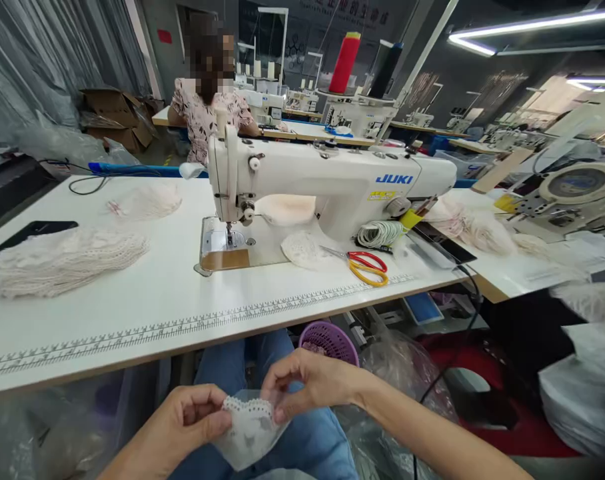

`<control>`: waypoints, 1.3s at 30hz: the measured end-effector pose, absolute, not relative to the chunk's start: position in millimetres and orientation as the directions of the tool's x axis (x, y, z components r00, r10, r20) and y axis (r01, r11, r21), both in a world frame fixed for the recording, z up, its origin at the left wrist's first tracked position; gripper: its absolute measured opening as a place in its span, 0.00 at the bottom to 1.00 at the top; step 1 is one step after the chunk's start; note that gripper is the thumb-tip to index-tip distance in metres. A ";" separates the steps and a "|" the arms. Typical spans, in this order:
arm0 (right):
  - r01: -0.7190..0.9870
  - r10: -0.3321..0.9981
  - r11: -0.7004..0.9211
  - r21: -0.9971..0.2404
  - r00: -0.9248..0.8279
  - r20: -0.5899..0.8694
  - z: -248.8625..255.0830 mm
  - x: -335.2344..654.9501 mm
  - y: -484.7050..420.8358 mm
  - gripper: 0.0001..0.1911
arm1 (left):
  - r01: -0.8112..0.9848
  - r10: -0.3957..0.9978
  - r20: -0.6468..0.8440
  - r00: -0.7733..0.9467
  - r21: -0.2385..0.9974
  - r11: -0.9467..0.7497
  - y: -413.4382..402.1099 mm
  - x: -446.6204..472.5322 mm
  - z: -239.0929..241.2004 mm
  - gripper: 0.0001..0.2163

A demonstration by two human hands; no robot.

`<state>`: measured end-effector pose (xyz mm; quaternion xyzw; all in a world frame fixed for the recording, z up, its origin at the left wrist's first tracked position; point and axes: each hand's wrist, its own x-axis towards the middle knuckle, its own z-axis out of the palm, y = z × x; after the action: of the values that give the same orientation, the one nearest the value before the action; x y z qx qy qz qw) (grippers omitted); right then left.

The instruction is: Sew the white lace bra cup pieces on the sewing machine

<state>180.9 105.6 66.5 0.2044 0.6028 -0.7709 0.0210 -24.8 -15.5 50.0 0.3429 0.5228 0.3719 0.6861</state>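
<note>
One white table (132, 320) filled the view, with one white sewing machine (332, 180) standing on it. Behind it sat one co-worker (202, 113) at another bench. Above the machine rose two thread cones, one red (345, 63) and one black (385, 67).

On the table's left lay one thick pile (57, 260) of pale lace. One looser heap (145, 200) sat farther back, and another heap (462, 223) lay off the machine's right end. One single lace cut (302, 250) rested on the machine bed, just beside the scissors. One purple basket (330, 340) peeked out below the table edge, and one coil of white cord (380, 233) lay at the machine's base.

Down low, both hands were over the lap, in front of the table. The left hand (182, 420) was curled, its thumb and fingers pinching the left edge of one small lace piece (250, 427). The right hand (307, 383) pinched the piece's upper right edge, fingertips pressed together on it. So the piece was held between two hands, above blue jeans (312, 440).

Smallest were two pairs of scissors, red-handled (367, 259) and yellow-handled (370, 273), touching each other.
</note>
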 end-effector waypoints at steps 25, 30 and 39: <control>0.319 0.294 -0.497 -0.807 -0.813 -0.503 12.8 171.7 75.7 0.22 | -0.252 0.837 -0.509 0.201 0.799 0.546 -37.4 -19.4 10.2 0.20; 0.352 0.270 -0.457 -0.817 -0.820 -0.504 13.5 175.0 75.1 0.21 | -0.092 0.850 -0.509 0.136 0.848 0.522 -39.4 -18.4 10.9 0.17; 0.332 0.302 -0.455 -0.826 -0.816 -0.494 3.1 164.2 71.6 0.21 | 0.150 0.838 -0.536 0.102 0.841 0.520 -33.3 -20.9 29.9 0.19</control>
<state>164.2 71.6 3.1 0.3036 0.5218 -0.7972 0.0093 -20.9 -33.3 29.9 0.4045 0.6104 0.2765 0.6224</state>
